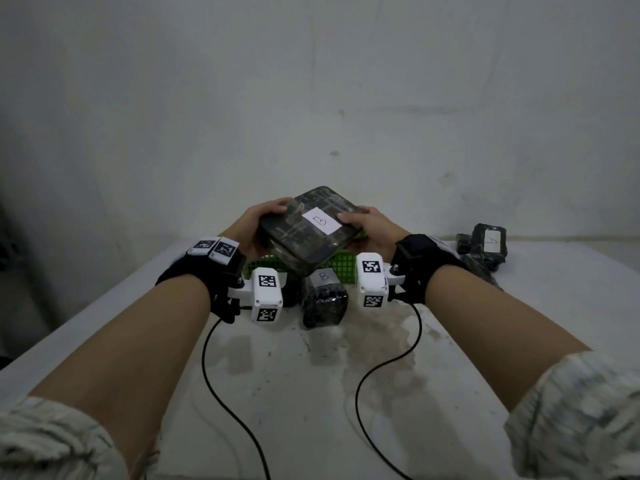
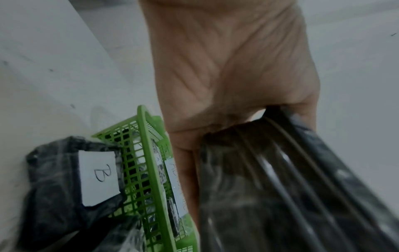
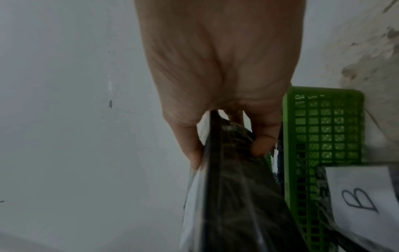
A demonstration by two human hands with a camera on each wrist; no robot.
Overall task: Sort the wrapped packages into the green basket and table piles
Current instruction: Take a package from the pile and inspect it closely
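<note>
A pale, stained surface [image 1: 311, 393] runs up to a blotchy grey wall [image 1: 311, 81]. The green basket [image 1: 341, 270] sits at its middle, and everything else is placed around it. Left of the basket, the left hand [image 1: 258, 221] has its grip curled round the left edge of a large dark wrapped package [image 1: 304, 230] marked B, held tilted above the basket. In front of the basket, touching its wall, stands a smaller package [image 1: 323, 299] also marked B. Right of the basket, the right hand [image 1: 372, 226] pinches the large package's other edge. Farther right lies a package marked A [image 1: 490, 245].
</note>
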